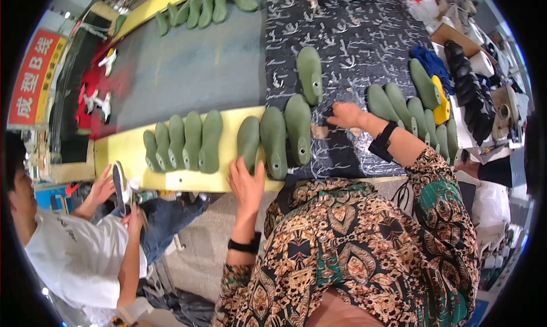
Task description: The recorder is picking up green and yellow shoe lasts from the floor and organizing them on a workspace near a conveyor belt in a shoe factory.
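My left hand (247,181) is at the near end of a green shoe last (248,137), its fingers and thumb around that end. To the right of it, two more green lasts, a middle one (273,141) and a right one (298,127), lie side by side. Beyond them another single last (310,75) rests on the black sheet. My right hand (346,115) is over the black sheet (353,59), fingers loosely bent and apart, holding nothing I can see. It lies between the single last and a group of several green lasts (383,103) on the right.
A row of green lasts (194,140) lies on the yellow board (128,156) to the left. More lasts (207,10) stand across the grey belt (176,65). At left, a co-worker (80,241) holds a shoe (121,187). A yellow last (440,99) and blue cloth (431,66) sit at right.
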Demonstrator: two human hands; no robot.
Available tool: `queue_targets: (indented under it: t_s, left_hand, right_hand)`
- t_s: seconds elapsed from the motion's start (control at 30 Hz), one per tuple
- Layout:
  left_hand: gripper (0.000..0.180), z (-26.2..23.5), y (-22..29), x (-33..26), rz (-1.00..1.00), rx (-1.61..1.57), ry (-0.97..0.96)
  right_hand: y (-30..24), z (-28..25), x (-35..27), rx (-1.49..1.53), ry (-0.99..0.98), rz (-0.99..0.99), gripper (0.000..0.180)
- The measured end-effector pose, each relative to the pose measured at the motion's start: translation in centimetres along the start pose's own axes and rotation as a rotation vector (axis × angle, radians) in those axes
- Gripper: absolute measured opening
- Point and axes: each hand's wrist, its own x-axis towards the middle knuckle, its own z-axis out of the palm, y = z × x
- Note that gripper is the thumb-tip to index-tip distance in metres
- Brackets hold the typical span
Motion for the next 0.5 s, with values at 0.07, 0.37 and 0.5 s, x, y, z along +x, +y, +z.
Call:
queue_targets:
  t_s: [0.07, 0.37, 0.5]
  left_hand:
    - [0.054, 0.3, -1.5, -2.0, 0.014, 0.052, 0.017]
    - [0.039, 1.9, -3.4, 2.2, -0.12, 0.062, 0.096]
    - [0.033, 2.5, 1.0, 3.2, 0.138, 0.043, 0.281]
  right_hand:
    - [-3.9, -1.7, -1.8, 0.66, -0.185, 0.058, 0.062]
    - [-11.8, -1.1, -2.7, 0.238, -0.126, -0.314, 0.068]
    - [-13.2, 0.3, -2.1, 0.31, 0.013, -0.359, 0.055]
